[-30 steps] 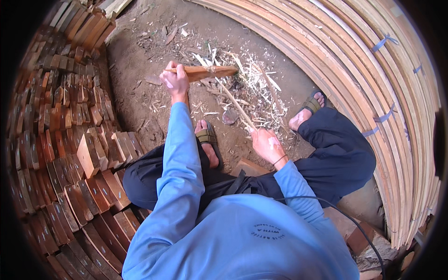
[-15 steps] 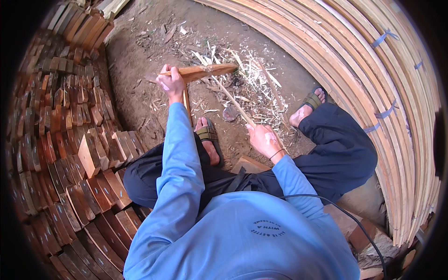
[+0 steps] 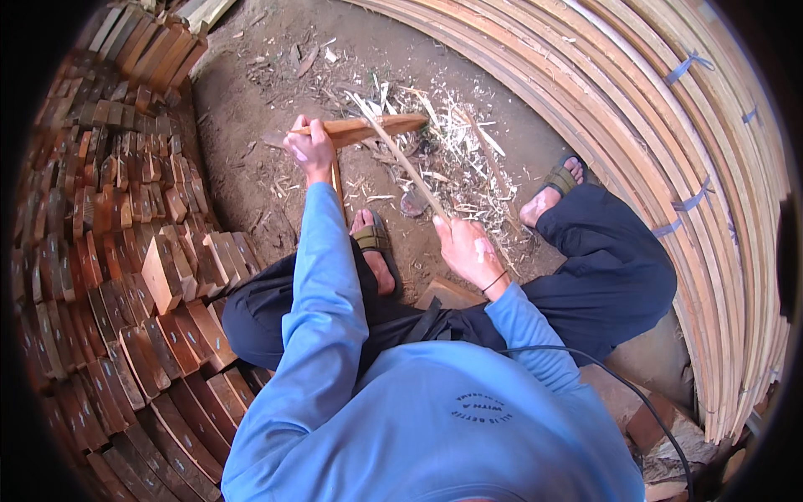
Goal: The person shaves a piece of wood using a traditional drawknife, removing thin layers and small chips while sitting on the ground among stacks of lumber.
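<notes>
My left hand is closed round one end of a brown, tapered wooden piece, which points right above the dirt floor. Past that fist, a faint greyish tip sticks out on the left; I cannot make out what it is. A thin pale wooden stick is gripped in my right hand. Slanting up and left, the stick crosses over the brown piece, its far end beyond it; whether the two touch I cannot tell. Below my left hand, a narrow strip of wood runs down towards my sandalled foot.
Wood shavings litter the dirt floor between my feet and farther off. Stacked wooden blocks rise along the left. Long bent wooden strips, tied with bluish bands, curve along the right. A black cable trails over my right side.
My right hand has shifted slightly left with the stick, whose upper part now lies in front of the brown piece instead of behind it. My left hand has barely moved.
</notes>
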A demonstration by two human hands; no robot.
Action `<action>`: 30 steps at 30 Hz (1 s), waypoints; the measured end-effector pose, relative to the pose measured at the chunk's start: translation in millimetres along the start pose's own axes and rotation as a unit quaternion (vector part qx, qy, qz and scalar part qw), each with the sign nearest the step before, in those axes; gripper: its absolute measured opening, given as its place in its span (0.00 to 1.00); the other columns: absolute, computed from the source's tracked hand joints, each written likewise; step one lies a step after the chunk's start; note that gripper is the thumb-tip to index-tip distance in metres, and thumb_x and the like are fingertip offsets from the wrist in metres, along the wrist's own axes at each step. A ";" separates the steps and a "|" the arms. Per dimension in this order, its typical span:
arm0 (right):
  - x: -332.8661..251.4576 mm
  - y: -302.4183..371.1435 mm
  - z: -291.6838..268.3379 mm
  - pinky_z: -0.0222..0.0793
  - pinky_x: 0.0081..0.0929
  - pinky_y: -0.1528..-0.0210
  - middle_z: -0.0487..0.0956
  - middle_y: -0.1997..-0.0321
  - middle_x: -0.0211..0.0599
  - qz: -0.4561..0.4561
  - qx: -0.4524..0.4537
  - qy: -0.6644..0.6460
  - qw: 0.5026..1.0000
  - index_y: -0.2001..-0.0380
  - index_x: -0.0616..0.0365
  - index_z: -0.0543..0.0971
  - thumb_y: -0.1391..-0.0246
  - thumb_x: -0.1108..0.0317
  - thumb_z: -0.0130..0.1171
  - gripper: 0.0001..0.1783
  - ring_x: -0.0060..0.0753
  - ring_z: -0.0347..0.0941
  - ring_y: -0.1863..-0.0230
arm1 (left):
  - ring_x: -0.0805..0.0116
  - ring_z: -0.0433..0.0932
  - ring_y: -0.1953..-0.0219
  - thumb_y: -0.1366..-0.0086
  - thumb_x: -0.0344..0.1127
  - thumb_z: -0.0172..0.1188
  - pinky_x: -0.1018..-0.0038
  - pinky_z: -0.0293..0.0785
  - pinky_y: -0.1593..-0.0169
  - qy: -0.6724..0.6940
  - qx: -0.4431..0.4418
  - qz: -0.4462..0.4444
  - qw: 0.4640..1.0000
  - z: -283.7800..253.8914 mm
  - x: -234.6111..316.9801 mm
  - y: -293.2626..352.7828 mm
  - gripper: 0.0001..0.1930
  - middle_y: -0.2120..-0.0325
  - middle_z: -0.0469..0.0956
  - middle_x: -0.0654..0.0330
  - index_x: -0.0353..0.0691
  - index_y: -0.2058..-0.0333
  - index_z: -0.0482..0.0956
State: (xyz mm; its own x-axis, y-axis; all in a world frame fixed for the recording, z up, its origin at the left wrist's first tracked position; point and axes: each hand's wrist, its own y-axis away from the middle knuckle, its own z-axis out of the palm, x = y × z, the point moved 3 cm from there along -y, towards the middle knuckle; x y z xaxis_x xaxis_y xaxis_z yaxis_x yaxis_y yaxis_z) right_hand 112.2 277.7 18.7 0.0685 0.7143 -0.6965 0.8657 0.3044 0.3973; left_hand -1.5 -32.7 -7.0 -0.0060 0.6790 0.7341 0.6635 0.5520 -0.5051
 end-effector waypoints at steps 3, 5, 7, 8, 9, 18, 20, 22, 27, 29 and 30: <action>-28.9 1.9 -20.6 0.67 0.55 0.69 0.75 0.78 0.63 -0.094 0.089 -0.041 0.991 0.75 0.68 0.75 0.32 0.55 0.49 0.25 0.67 0.75 0.71 | 0.69 0.63 0.83 0.46 0.32 0.51 0.60 0.58 0.76 0.005 0.004 -0.015 1.000 -0.8 -9.4 -15.2 0.13 0.90 0.62 0.54 0.29 0.84 0.66; -22.6 -0.6 -14.8 0.68 0.55 0.66 0.75 0.77 0.64 -0.076 0.088 -0.064 0.991 0.74 0.70 0.76 0.31 0.55 0.47 0.27 0.68 0.76 0.70 | 0.69 0.62 0.83 0.46 0.32 0.51 0.61 0.58 0.76 -0.011 0.006 -0.008 1.000 -1.7 -7.5 -10.8 0.13 0.90 0.62 0.54 0.29 0.84 0.65; 18.3 -20.5 8.2 0.71 0.55 0.60 0.77 0.72 0.66 0.006 -0.010 -0.004 1.000 0.71 0.70 0.79 0.31 0.54 0.46 0.27 0.68 0.77 0.66 | 0.58 0.66 0.85 0.47 0.34 0.52 0.57 0.63 0.75 -0.019 -0.007 -0.019 1.000 0.0 0.1 -11.1 0.14 0.88 0.67 0.44 0.28 0.83 0.66; 31.3 -25.2 13.8 0.72 0.55 0.58 0.79 0.70 0.67 0.047 -0.061 0.026 0.997 0.70 0.71 0.80 0.31 0.54 0.45 0.28 0.68 0.77 0.64 | 0.58 0.67 0.85 0.47 0.34 0.52 0.57 0.63 0.75 -0.017 -0.012 -0.023 1.000 -0.8 -0.9 -9.3 0.13 0.88 0.68 0.44 0.28 0.83 0.67; 23.0 -21.4 4.9 0.72 0.55 0.55 0.78 0.69 0.69 0.050 -0.069 0.022 0.996 0.70 0.73 0.81 0.31 0.54 0.44 0.29 0.68 0.78 0.62 | 0.57 0.67 0.85 0.47 0.34 0.52 0.57 0.63 0.75 -0.018 -0.016 -0.027 0.999 -3.3 -3.6 -7.6 0.13 0.88 0.68 0.44 0.28 0.83 0.67; 21.5 -14.3 9.6 0.64 0.30 0.86 0.72 0.84 0.36 0.182 -0.193 -0.325 0.908 0.76 0.58 0.73 0.29 0.43 0.38 0.32 0.27 0.69 0.87 | 0.56 0.68 0.84 0.46 0.34 0.52 0.57 0.63 0.75 -0.014 -0.013 0.000 1.000 5.2 8.8 -14.5 0.13 0.87 0.68 0.44 0.29 0.83 0.68; 18.6 -12.1 6.2 0.55 0.20 0.91 0.67 0.85 0.25 0.211 -0.264 -0.612 0.715 0.78 0.52 0.70 0.29 0.42 0.39 0.30 0.14 0.61 0.89 | 0.57 0.67 0.84 0.47 0.34 0.52 0.57 0.63 0.75 -0.014 -0.012 -0.006 1.000 2.6 3.2 -15.8 0.13 0.88 0.68 0.44 0.29 0.83 0.68; 11.9 -16.2 -8.8 0.55 0.26 0.86 0.68 0.86 0.30 0.141 -0.125 -0.465 0.865 0.79 0.57 0.71 0.29 0.44 0.40 0.31 0.23 0.63 0.88 | 0.58 0.67 0.84 0.47 0.34 0.52 0.57 0.62 0.75 -0.011 -0.011 -0.012 1.000 -0.9 -5.9 -15.6 0.13 0.88 0.67 0.44 0.29 0.83 0.67; -2.3 -19.4 -13.5 0.72 0.51 0.64 0.76 0.79 0.60 -0.016 0.021 -0.025 0.999 0.76 0.68 0.79 0.30 0.50 0.43 0.32 0.60 0.77 0.72 | 0.70 0.63 0.83 0.46 0.32 0.51 0.62 0.59 0.76 0.005 -0.009 -0.003 1.000 0.7 -10.4 -11.8 0.12 0.90 0.62 0.56 0.30 0.83 0.66; 19.6 -20.6 7.0 0.71 0.56 0.58 0.77 0.74 0.67 0.011 -0.036 0.023 0.999 0.73 0.70 0.81 0.32 0.54 0.45 0.29 0.68 0.77 0.66 | 0.71 0.63 0.83 0.46 0.32 0.51 0.63 0.59 0.76 0.007 -0.013 -0.008 1.000 4.1 -3.2 -11.6 0.12 0.89 0.62 0.56 0.30 0.83 0.66; 18.9 -20.6 6.7 0.71 0.56 0.59 0.77 0.74 0.67 0.013 -0.030 0.021 0.999 0.73 0.70 0.81 0.32 0.54 0.45 0.29 0.68 0.77 0.66 | 0.71 0.63 0.83 0.46 0.32 0.51 0.63 0.59 0.76 0.010 -0.012 -0.010 1.000 1.9 -8.9 -11.0 0.12 0.89 0.63 0.56 0.30 0.83 0.66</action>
State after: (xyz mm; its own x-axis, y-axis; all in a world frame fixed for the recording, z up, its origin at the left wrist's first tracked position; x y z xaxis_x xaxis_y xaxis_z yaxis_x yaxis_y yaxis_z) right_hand 98.9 280.7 -6.7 0.0691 0.7480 -0.6601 0.8330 0.3208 0.4507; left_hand -10.2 -43.9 -8.8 -0.0051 0.6576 0.7533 0.6811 0.5539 -0.4789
